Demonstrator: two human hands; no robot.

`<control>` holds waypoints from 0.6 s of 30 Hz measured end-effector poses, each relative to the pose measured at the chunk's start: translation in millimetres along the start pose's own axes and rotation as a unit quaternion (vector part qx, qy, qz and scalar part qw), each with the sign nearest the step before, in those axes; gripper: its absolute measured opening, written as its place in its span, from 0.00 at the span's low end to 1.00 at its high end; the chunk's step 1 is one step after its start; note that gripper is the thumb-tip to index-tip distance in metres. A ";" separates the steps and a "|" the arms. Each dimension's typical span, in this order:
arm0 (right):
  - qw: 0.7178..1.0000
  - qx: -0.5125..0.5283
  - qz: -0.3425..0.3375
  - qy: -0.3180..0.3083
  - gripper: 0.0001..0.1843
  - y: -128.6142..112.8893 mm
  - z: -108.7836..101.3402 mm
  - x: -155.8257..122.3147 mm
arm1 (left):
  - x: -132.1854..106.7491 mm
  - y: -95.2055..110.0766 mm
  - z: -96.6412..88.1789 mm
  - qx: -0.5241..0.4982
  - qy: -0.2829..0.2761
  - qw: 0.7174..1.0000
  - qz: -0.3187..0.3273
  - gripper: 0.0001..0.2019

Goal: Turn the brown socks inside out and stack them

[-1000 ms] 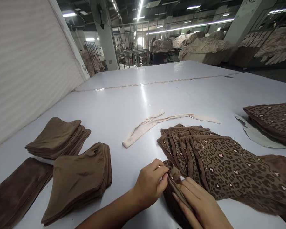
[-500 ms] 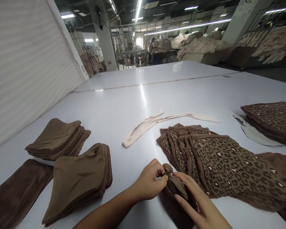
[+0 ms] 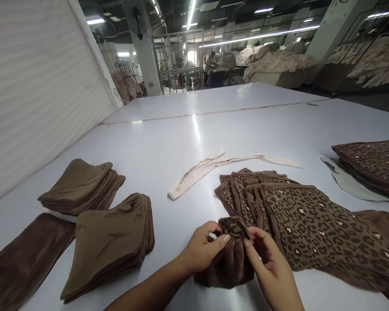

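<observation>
Fingers point(image 3: 221, 244) of L hand point(image 3: 197, 250) & R hand point(image 3: 274, 268) pinch edge of brown cloth piece point(image 3: 235, 265), btm ctr of frame; tabletop point(image 3: 155, 138) carries leopard-print pile point(image 3: 307, 224) lower R, brown stacks point(image 3: 106, 246) lower L.

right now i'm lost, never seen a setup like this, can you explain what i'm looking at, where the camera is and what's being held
There's no machine here: these are a person's bare left hand and right hand. The camera is worn on their head, looking forward and down. Both hands pinch the upper edge of a brown cloth piece, with leopard print showing at its top. On the white table lie plain brown stacks to the left, leopard-print pieces to the right, and a pale strip beyond the hands.
</observation>
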State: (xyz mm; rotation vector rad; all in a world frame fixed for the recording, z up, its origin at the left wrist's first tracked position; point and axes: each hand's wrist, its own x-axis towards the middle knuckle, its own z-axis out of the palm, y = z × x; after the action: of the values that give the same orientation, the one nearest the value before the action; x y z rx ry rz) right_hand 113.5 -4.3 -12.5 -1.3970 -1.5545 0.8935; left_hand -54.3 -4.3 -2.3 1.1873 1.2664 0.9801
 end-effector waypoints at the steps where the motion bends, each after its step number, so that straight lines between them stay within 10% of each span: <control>1: 0.998 -0.029 -0.026 0.041 0.17 -2.2 1.1 -1.5 | 1.8 1.4 1.8 -0.036 -0.002 0.999 -0.007 0.12; 12: 0.984 -0.180 -0.014 0.011 0.16 19.0 -13.0 -3.0 | 39.7 -20.9 3.6 0.029 0.119 0.992 -0.015 0.08; 18: 0.955 -0.292 -0.044 -0.032 0.17 20.2 -0.4 12.1 | 64.3 -29.5 17.1 -0.001 0.049 0.999 0.017 0.16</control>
State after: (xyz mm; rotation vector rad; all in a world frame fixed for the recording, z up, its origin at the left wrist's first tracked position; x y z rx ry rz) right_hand 121.5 10.2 -29.3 -1.6918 -2.0171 0.4348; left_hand -34.0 52.4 -43.2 1.1754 1.3255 1.0757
